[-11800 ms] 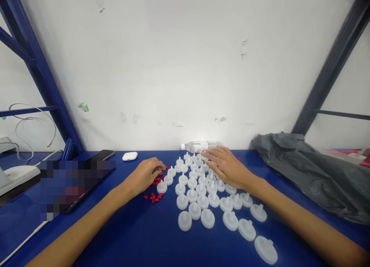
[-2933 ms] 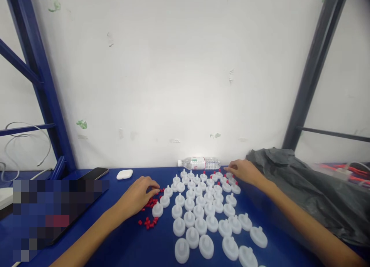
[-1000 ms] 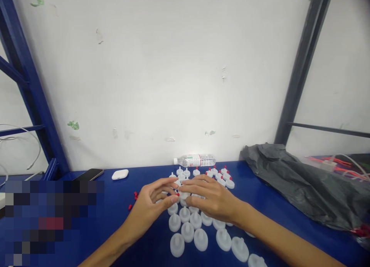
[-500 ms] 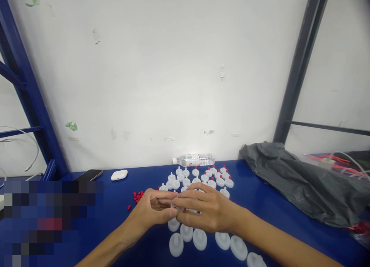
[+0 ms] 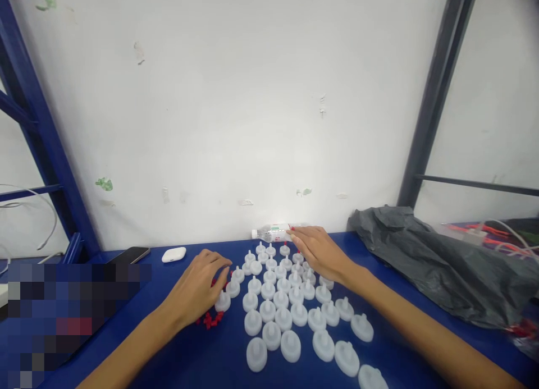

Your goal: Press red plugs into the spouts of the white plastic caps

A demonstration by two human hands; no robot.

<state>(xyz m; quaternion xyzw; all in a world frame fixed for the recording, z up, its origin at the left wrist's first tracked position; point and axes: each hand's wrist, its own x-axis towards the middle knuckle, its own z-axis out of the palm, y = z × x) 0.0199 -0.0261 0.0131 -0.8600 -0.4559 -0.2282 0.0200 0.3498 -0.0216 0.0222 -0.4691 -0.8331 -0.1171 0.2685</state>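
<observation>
Dozens of white pieces (image 5: 281,299) back in view as left hand (image 5: 193,291) and right hand (image 5: 322,253) separate

A moment ago the two hands met above the spread; now they have come apart, uncovering the middle rows on the blue table (image 5: 181,358). That suggests, as a judgement, that the close two-handed handling has paused or ended, with each hand busy at its own spot.

The left hand leans over the small red pieces (image 5: 208,321), beside the spread's left edge. Its thumb and forefinger stand narrowly apart; whether they pinch anything, I cannot tell. The right hand reaches over the far rows, its fingers stretched out and close together, in front of the clear bottle (image 5: 269,232). A red speck shows at its fingertips, but whether it is held is unclear.

The white pieces stand stem up, most stems bare. A red tip (image 5: 285,244) shows at the back. The grey plastic sheet (image 5: 404,248) lies off to the right.
</observation>
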